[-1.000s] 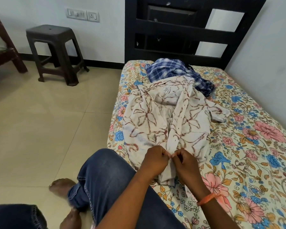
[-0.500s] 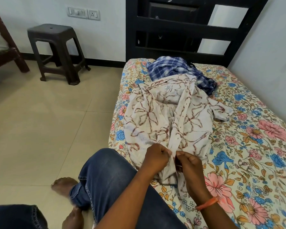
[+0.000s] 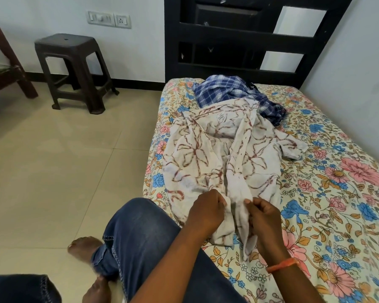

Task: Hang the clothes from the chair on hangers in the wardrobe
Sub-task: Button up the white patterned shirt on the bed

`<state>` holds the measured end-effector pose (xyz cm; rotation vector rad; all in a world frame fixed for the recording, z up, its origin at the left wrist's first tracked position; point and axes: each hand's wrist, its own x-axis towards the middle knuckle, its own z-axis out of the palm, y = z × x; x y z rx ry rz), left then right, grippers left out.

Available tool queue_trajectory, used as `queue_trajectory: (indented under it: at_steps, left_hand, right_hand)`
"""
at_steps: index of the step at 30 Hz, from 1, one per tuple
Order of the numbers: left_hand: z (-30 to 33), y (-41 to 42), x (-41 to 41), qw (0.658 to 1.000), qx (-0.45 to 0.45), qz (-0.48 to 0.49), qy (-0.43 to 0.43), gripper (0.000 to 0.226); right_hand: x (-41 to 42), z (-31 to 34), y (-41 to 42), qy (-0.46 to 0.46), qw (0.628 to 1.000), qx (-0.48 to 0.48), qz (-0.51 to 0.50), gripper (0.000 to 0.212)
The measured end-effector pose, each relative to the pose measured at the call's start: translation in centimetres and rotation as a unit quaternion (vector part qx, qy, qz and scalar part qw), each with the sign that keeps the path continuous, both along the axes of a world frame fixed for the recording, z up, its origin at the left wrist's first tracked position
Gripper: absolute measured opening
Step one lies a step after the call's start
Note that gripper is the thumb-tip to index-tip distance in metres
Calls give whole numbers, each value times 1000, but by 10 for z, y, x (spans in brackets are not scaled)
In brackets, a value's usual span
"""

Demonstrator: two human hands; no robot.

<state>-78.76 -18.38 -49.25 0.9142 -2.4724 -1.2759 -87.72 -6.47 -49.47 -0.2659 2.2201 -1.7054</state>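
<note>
While the white shirt (image 3: 223, 154) lies on the bed (image 3: 337, 193), left hand (image 3: 206, 209) and right hand (image 3: 264, 217) pinch its plackets

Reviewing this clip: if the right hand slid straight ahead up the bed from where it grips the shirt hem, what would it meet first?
The right hand already pinches the white printed shirt, so it would run over more of that shirt first. The blue checked garment lies beyond, toward the headboard. Depth is uncertain.

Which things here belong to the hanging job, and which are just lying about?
Job: white patterned shirt, gripped at its front edges by the left hand and right hand; blue checked shirt.
Lying about: stool, wall switches, flowered bedsheet.
</note>
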Motion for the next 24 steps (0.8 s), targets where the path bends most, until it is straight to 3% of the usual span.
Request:
queue_trajectory:
  at_steps: [4, 7, 15, 24]
  left_hand:
    - [0, 0, -1, 999, -45, 3, 10, 13]
    - [1, 2, -3, 999, -43, 18, 27, 12]
    - [-3, 5, -2, 997, 44, 17, 62, 18]
    - [-3, 7, -5, 996, 33, 36, 73, 10]
  right_hand:
    - [11, 0, 0, 194, 979, 53, 23, 8]
    - [27, -6, -5, 273, 957, 80, 56, 5]
    - [22, -24, -14, 188, 980, 67, 8, 10]
    - [31, -27, -17, 143, 989, 36, 1, 11]
